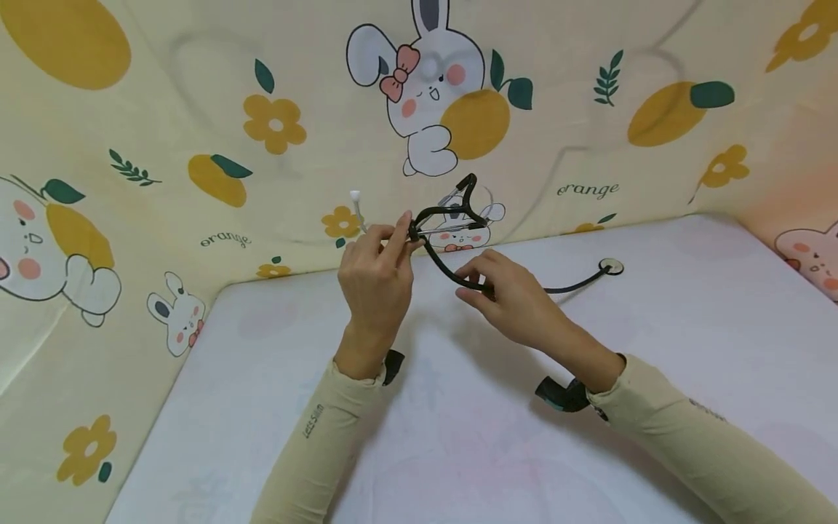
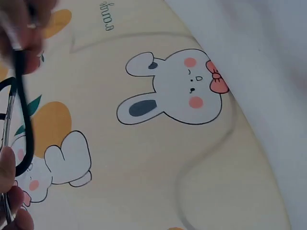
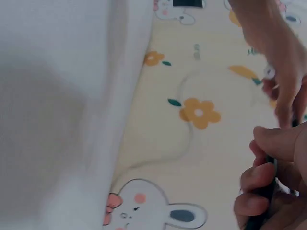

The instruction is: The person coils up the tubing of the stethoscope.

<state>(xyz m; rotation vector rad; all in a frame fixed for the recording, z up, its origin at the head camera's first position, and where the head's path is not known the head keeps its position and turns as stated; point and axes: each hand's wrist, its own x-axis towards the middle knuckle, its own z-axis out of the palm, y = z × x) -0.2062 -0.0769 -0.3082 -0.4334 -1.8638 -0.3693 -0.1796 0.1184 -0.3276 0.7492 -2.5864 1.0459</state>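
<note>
A black stethoscope [image 1: 441, 266] is held up over the white table in the head view. My left hand [image 1: 378, 273] pinches its metal ear tubes between thumb and fingers. A white ear tip [image 1: 356, 196] sticks out beyond that hand at the upper left. To the right, the forked black tubing bends around near the back wall. My right hand [image 1: 511, 298] grips the black tube [image 3: 261, 206] lower down, fingers curled round it. From there the tube runs right to the round chest piece [image 1: 612, 266]. In the left wrist view, a metal ear tube [image 2: 6, 124] shows at the left edge.
A white-covered table [image 1: 458, 437] lies under both hands. Behind and to the left stands a cream cloth wall [image 1: 314, 87] printed with rabbits, oranges and flowers. Dark straps [image 1: 563, 394] show by the cuffs of both beige sleeves [image 1: 694, 429].
</note>
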